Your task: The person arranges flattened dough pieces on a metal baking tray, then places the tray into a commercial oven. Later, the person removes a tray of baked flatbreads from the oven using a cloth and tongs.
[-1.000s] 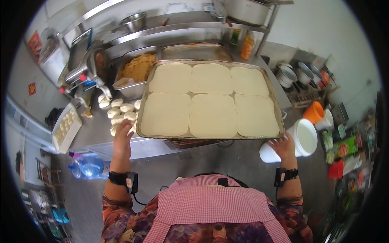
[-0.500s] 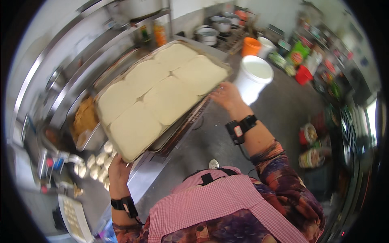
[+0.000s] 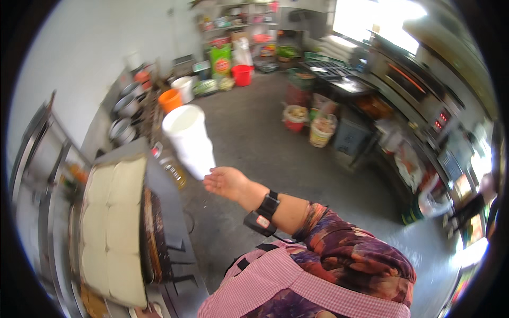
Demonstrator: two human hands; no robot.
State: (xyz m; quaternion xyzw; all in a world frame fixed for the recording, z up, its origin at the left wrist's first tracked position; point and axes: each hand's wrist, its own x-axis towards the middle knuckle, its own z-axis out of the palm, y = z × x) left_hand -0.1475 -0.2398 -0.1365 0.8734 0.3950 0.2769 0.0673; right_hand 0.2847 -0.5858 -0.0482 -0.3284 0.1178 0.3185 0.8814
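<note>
My right hand point(image 3: 227, 183) is open and empty, its fingers stretched out to the left. In the picture it overlaps the lower end of a tall white bucket point(image 3: 185, 138); whether they touch I cannot tell. At the left a baking tray point(image 3: 144, 212) lies on top of stacked dark trays point(image 3: 157, 238). Flat pale dough sheets point(image 3: 121, 228) fill it, side by side in two rows. A bit of my left hand point(image 3: 151, 310) shows at the tray's near corner, cut off by the lower edge. Its grip is hidden.
An orange bucket point(image 3: 170, 100) and metal pots point(image 3: 123, 131) stand beyond the white bucket. A bottle of yellow liquid point(image 3: 174, 173) is beside the metal table point(image 3: 175, 222). Farther right are a red bucket point(image 3: 242, 75), filled tubs point(image 3: 321, 132) and an oven point(image 3: 411, 79).
My view has swung right, bringing the oven side of the room in. My right hand has come off the tray's edge and moved away from it. My left hand has slipped mostly out of view.
</note>
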